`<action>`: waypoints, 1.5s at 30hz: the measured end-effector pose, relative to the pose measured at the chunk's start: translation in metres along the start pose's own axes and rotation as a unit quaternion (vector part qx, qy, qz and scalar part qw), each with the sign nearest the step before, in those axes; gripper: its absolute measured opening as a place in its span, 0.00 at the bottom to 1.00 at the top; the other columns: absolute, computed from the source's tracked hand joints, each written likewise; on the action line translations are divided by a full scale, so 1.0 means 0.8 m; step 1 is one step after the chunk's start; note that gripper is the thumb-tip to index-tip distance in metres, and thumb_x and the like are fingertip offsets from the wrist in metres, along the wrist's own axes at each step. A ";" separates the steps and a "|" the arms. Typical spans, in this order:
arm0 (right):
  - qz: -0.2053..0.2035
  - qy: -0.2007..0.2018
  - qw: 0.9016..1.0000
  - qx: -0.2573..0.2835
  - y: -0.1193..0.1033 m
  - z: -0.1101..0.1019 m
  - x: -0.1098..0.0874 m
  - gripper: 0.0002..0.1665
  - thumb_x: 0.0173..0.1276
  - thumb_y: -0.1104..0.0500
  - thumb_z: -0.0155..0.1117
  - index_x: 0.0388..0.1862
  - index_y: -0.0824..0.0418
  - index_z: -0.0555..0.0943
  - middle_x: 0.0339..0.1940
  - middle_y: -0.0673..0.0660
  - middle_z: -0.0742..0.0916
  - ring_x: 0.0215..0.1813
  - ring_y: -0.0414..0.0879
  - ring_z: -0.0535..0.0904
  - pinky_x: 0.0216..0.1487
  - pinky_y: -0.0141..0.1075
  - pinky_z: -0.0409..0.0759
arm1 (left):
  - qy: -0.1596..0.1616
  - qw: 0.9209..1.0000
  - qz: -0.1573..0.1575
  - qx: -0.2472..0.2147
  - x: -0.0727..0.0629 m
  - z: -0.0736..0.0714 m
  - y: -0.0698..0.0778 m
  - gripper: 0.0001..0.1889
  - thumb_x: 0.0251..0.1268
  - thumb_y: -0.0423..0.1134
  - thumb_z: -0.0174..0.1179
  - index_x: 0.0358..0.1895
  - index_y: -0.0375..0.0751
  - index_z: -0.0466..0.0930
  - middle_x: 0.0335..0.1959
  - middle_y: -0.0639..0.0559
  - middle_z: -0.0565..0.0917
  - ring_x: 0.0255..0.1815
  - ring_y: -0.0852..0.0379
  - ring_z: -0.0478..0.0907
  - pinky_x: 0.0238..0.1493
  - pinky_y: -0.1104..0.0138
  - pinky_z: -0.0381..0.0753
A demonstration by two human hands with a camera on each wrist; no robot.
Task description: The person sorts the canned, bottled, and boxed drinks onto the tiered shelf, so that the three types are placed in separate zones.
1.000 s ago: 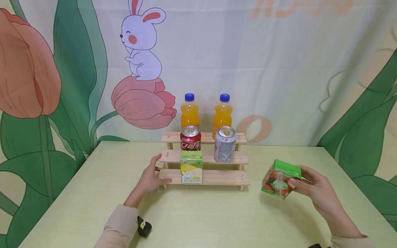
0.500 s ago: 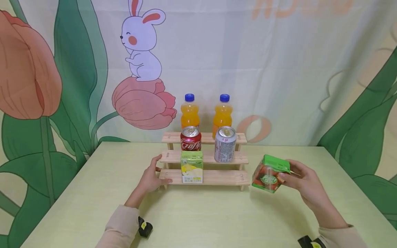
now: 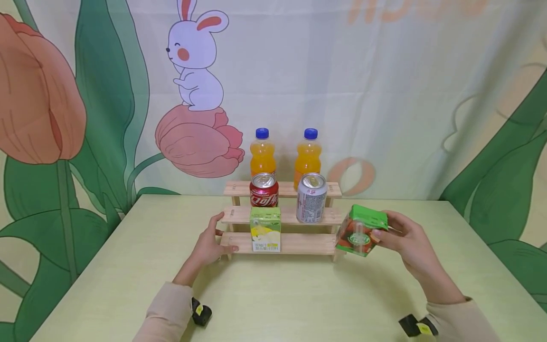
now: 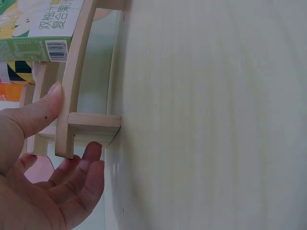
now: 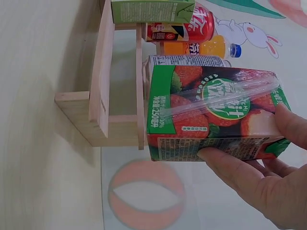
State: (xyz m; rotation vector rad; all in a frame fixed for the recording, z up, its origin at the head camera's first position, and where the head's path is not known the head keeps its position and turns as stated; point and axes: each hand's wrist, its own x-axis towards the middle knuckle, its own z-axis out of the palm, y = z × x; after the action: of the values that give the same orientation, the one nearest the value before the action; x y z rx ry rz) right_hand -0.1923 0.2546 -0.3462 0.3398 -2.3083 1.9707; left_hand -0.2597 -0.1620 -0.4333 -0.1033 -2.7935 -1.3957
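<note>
My left hand (image 3: 209, 246) holds the left end of a three-step wooden display rack (image 3: 309, 243). In the left wrist view its thumb (image 4: 45, 110) lies on the lowest board, and the fingers curl around the board's end. My right hand (image 3: 406, 237) grips a green-and-red strawberry juice box (image 3: 360, 232) by one end, thumb on one side and fingers on another. The box is tilted, raised off the table, beside the rack's lower right end. A clear wrapped straw runs along its face in the right wrist view. A light green juice box (image 3: 266, 231) stands on the lowest step, left of centre.
On the middle step stand a red cola can (image 3: 263, 194) and a silver-white can (image 3: 311, 202). Two orange soda bottles (image 3: 262, 154) with blue caps occupy the top step. The pale table (image 3: 273, 294) ends at a printed curtain (image 3: 406, 95) behind the rack.
My right hand has carried the strawberry juice box leftward and slightly up, from well right of the rack to beside its right end. My left hand stays at the rack's left end.
</note>
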 end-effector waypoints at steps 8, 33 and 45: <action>-0.003 -0.007 1.000 0.020 -0.003 0.014 0.008 0.22 0.60 0.66 0.63 0.53 0.62 0.70 0.42 0.44 0.81 0.42 0.38 0.79 0.40 0.32 0.77 | 0.000 1.000 -0.001 0.001 0.000 0.000 0.001 0.50 0.44 0.34 0.71 0.70 0.44 0.46 0.51 0.34 0.72 0.47 0.44 0.70 0.39 0.58 0.72; 0.019 -0.018 0.999 0.025 0.010 0.055 0.036 0.31 0.60 0.67 0.62 0.60 0.74 0.64 0.44 0.48 0.80 0.43 0.40 0.79 0.41 0.35 0.78 | 0.000 1.000 0.009 -0.003 0.002 0.001 -0.003 0.51 0.43 0.33 0.72 0.70 0.44 0.46 0.51 0.34 0.72 0.48 0.44 0.70 0.38 0.60 0.73; 0.014 -0.039 0.998 0.044 0.017 0.075 0.048 0.29 0.58 0.69 0.63 0.58 0.75 0.67 0.44 0.52 0.80 0.43 0.42 0.79 0.41 0.36 0.78 | 0.000 1.000 0.005 -0.002 0.001 0.000 -0.003 0.51 0.43 0.34 0.72 0.70 0.46 0.47 0.51 0.34 0.72 0.47 0.44 0.70 0.38 0.59 0.72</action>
State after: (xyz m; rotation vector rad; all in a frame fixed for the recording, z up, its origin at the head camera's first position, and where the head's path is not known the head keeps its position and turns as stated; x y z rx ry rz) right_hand -0.2278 0.1938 -0.3614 0.4006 -2.2875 2.1133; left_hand -0.2609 -0.1630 -0.4350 -0.1158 -2.7870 -1.3986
